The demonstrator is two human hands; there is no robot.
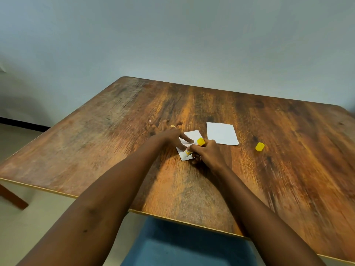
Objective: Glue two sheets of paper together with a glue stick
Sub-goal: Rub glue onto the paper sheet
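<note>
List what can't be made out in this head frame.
- Glue stick tip and any glue laid: hidden by the right hand.
- Near sheet: largely covered by both hands; left hand fingers blurred.
- Glue stick label: too small.
- Yellow cap: blurred.

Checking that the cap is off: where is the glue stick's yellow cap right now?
In the head view, the yellow cap lies alone on the wooden table, right of the second paper sheet and clear of both hands.

No legible text, even on the glue stick (193, 147).
</note>
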